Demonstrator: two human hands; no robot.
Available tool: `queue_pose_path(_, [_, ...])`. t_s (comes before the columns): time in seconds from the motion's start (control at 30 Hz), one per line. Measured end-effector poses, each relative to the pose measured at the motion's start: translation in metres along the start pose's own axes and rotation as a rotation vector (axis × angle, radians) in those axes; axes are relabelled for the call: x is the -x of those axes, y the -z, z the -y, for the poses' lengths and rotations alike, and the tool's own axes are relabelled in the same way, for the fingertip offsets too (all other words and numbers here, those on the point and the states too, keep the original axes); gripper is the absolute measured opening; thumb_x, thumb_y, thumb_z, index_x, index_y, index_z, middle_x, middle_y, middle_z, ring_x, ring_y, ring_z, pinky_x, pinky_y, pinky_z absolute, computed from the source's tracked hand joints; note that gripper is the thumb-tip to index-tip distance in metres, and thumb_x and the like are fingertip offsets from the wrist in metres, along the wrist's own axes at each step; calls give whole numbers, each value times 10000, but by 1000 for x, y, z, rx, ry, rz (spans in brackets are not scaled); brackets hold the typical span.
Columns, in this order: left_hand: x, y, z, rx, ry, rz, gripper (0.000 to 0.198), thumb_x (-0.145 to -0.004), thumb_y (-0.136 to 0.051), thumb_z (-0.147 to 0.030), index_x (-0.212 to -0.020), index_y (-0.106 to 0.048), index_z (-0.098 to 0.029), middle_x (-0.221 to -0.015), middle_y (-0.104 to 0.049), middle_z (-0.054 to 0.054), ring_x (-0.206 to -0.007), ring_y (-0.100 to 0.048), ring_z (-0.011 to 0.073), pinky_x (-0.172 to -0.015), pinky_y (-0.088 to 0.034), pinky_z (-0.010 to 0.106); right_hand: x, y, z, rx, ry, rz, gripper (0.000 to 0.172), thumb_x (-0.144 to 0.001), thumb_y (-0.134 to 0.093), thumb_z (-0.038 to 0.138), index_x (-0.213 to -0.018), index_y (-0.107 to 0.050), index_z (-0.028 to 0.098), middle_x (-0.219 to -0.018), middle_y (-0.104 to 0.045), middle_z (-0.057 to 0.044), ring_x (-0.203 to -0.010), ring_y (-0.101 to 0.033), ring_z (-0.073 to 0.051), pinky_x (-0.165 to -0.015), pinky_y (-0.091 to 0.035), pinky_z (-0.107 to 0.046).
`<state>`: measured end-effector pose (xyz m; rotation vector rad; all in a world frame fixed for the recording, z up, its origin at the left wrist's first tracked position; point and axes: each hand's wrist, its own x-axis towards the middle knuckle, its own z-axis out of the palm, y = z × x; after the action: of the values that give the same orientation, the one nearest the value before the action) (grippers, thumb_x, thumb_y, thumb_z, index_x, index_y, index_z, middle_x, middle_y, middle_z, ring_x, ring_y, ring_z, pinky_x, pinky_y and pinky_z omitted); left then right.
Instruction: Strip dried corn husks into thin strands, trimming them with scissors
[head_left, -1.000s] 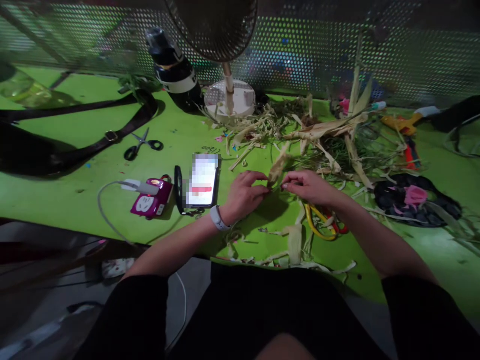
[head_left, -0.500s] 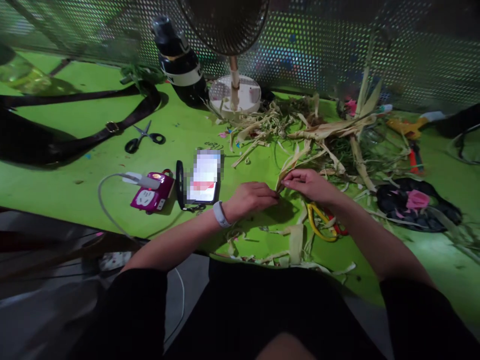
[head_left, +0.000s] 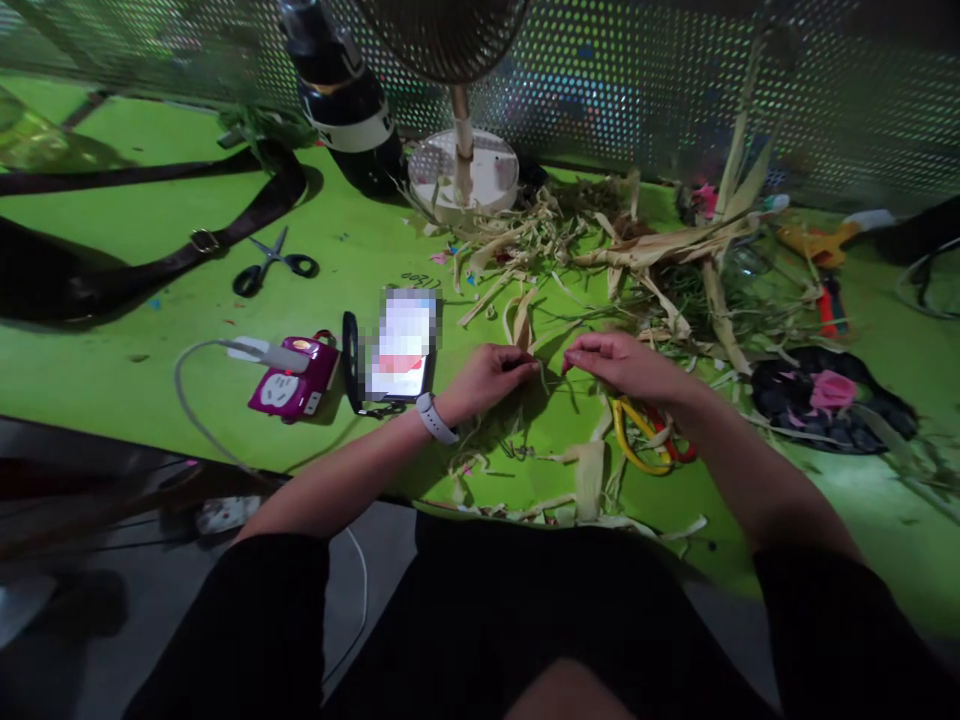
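Note:
My left hand point(head_left: 496, 380), with a pale band point(head_left: 436, 420) on its wrist, is closed in a pinch on a dry husk strip point(head_left: 523, 322) that sticks up beyond its fingers. My right hand point(head_left: 616, 364) is a short gap to the right, thumb and fingertips pinched together at a thin greenish strand, which is hard to make out in the shadow. Yellow-handled pliers or cutters point(head_left: 637, 445) with some red lie just below my right hand. Near the table's front edge is a flat, pale husk piece point(head_left: 589, 480) among scraps.
Dry husks point(head_left: 660, 250) and stalks are heaped behind my hands. To the left lie a phone point(head_left: 401, 345), a purple power adapter point(head_left: 294, 380), scissors point(head_left: 274, 265) and a dark strap point(head_left: 217, 240). A fan point(head_left: 463, 165) and a black bottle point(head_left: 352, 130) stand behind. A dark tray point(head_left: 780, 400) is at right.
My hands have drawn apart from being close together. The husk strip has shifted left with my left hand. The whole view has moved slightly.

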<state>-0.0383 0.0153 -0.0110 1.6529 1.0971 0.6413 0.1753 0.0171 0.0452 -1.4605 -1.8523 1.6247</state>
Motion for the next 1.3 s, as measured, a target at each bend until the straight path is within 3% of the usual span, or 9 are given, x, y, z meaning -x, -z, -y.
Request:
queue_pose_path(0.1, [0, -2, -1, -64, -10, -3, 320, -842, -571, -395, -752, -705, -118, -579, -588, -13, -526, -433, 82, -512, -308, 212, 2, -6, -1, 175, -39, 68, 336, -826, -586, 498, -924, -606, 177, -572, -482, 60, -474, -358, -79, -475, -251, -227])
queue_pose_path(0.27, [1, -6, -3, -214, -65, -11, 208, -841, -582, -254, -760, -718, -120, -625, -649, 12, -565, -493, 95, -552, -328, 213, -8, -20, -10, 220, 18, 41, 444, -792, -582, 600, -654, -536, 180, -537, -415, 54, -490, -350, -79, -457, -220, -224])
queue_pose_path(0.4, [3, -6, -7, -304, -70, 4, 233, -861, -595, -305, -821, -743, -129, -652, -679, 29, -556, -504, 101, -543, -311, 222, -12, -19, -11, -79, 4, -42, 431, -786, -590, 596, -701, -577, 174, -468, -314, 91, -422, -253, -60, -415, -188, -214])
queue_pose_path(0.6, [4, -6, -5, -374, -178, 63, 252, -895, -555, -288, -899, -748, -125, -729, -708, 58, -587, -554, 113, -564, -359, 227, -7, -17, -4, -555, -42, 28, 348, -826, -611, 510, -923, -614, 175, -454, -217, 133, -371, -117, -42, -366, -108, -186])
queue_pose_path(0.87, [11, -6, -11, -540, -409, 156, 373, -894, -440, -177, -1191, -652, -102, -976, -688, 129, -909, -630, 195, -829, -501, 321, -4, -15, 9, -790, 23, -27, 199, -881, -551, 339, -976, -610, 174, -472, -196, 117, -384, -104, -58, -356, -131, -178])
queue_pose_path(1.0, [11, -9, -14, -390, -378, 164, 294, -911, -492, -299, -986, -708, -115, -869, -694, 105, -804, -620, 174, -728, -486, 289, -13, -15, 3, -589, 140, -134, 276, -890, -523, 391, -1061, -598, 188, -539, -340, 79, -422, -315, -74, -416, -325, -195])
queue_pose_path(1.1, [9, -10, -13, -209, -205, 131, 344, -919, -486, -340, -736, -673, -117, -642, -603, 27, -582, -506, 104, -561, -381, 230, -20, -11, -5, -174, 305, -339, 466, -870, -526, 436, -1295, -486, 249, -982, -589, -62, -878, -592, -180, -683, -521, -300])
queue_pose_path(1.17, [6, -8, -12, -64, -69, 140, 389, -906, -496, -397, -682, -644, -116, -541, -487, -21, -499, -396, 75, -496, -298, 221, -19, -7, -6, 203, 365, -527, 543, -875, -511, 429, -1385, -419, 266, -1310, -486, -123, -1176, -502, -262, -843, -516, -391])
queue_pose_path(1.3, [3, -2, -15, 201, 112, 197, 352, -877, -527, -420, -795, -683, -114, -573, -497, -30, -503, -377, 63, -482, -265, 208, 1, 4, 5, 739, 341, -710, 422, -925, -429, 334, -1302, -550, 191, -1423, -407, -170, -1196, -486, -317, -960, -427, -492])
